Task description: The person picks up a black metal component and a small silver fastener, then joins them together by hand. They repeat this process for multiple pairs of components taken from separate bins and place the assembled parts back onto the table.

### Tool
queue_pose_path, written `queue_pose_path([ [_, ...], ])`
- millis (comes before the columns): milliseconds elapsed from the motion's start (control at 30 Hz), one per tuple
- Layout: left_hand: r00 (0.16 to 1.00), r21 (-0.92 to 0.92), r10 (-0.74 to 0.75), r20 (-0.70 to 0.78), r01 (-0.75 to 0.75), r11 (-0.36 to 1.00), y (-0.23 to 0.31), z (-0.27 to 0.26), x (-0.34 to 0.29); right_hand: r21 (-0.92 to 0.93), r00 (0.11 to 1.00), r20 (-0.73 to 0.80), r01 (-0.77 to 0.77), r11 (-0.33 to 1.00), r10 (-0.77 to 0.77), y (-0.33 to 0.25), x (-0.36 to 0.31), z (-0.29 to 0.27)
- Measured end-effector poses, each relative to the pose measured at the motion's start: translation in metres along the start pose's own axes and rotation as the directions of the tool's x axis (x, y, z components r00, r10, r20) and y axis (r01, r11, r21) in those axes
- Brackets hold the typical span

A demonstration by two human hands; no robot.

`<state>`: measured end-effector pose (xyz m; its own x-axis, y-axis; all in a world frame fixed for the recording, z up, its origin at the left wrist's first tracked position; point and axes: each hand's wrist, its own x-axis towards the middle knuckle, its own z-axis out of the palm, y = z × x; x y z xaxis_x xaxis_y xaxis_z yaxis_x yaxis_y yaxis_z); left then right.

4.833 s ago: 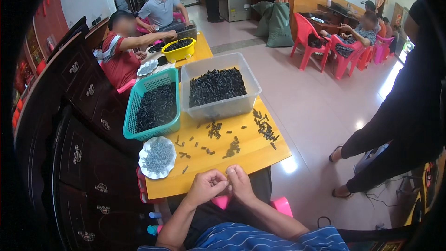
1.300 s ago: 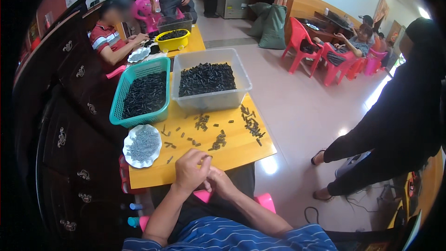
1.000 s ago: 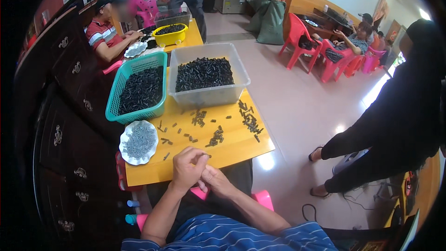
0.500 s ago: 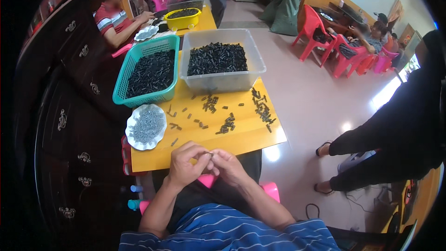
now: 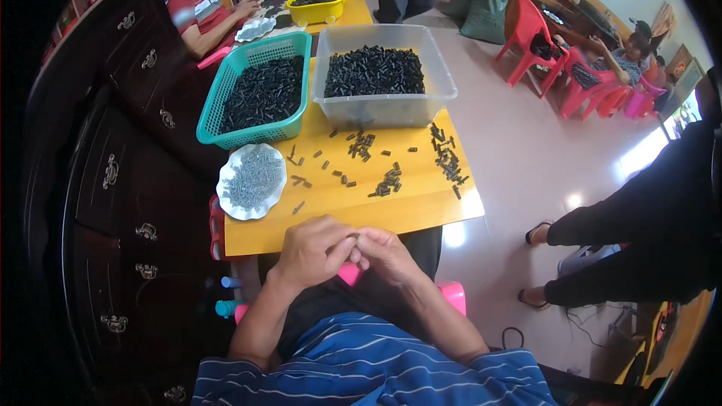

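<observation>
My left hand (image 5: pixel 310 249) and my right hand (image 5: pixel 387 254) meet just off the near edge of the yellow table (image 5: pixel 259 239). Thumbs and fingertips of both press together around a small dark piece (image 5: pixel 355 236), mostly covered by the fingers. Beyond them, short black tubular parts lie scattered and in small heaps, one heap (image 5: pixel 387 180) being closest to my right hand. To the left, a white scalloped plate (image 5: pixel 224 199) holds many small silvery metal pieces. Farther back stand a green plastic basket (image 5: pixel 201 131) and a clear plastic bin (image 5: pixel 391 114), both filled with black parts.
A yellow tub (image 5: pixel 320 13) of black parts stands farther back, near a seated person in red (image 5: pixel 214 26). Dark drawers (image 5: pixel 113 173) line my left. A person in black trousers (image 5: pixel 624 248) stands at right. Red chairs (image 5: pixel 530 41) and green sacks (image 5: pixel 485 11) are beyond.
The view has shifted, so the table and bins appear higher and further right. My hands stay together at the fingertips, and the small piece is now more covered.
</observation>
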<state>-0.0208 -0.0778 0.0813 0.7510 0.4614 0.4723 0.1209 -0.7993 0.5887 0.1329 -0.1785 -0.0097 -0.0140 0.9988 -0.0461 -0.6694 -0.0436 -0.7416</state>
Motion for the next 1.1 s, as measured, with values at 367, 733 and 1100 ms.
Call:
queue_pose_path([
  [367, 0.996, -0.08, -0.066, 0.062, 0.071, 0.994, -0.016, 0.004, -0.002, -0.074, 0.995, -0.098, 0.017, 0.997, -0.024, 0.003, 0.004, 0.001],
  [733, 0.98, -0.073, -0.197, -0.009, 0.195, 0.978, -0.022, 0.028, -0.006, -0.19, 0.944, -0.296, 0.092, 0.977, -0.147, 0.01, 0.005, 0.012],
  [1100, 0.954, -0.314, -0.295, -0.05, 0.265, 0.912, -0.022, 0.029, -0.008, 0.142, 0.982, -0.186, 0.029, 0.989, -0.002, 0.009, 0.006, 0.0],
])
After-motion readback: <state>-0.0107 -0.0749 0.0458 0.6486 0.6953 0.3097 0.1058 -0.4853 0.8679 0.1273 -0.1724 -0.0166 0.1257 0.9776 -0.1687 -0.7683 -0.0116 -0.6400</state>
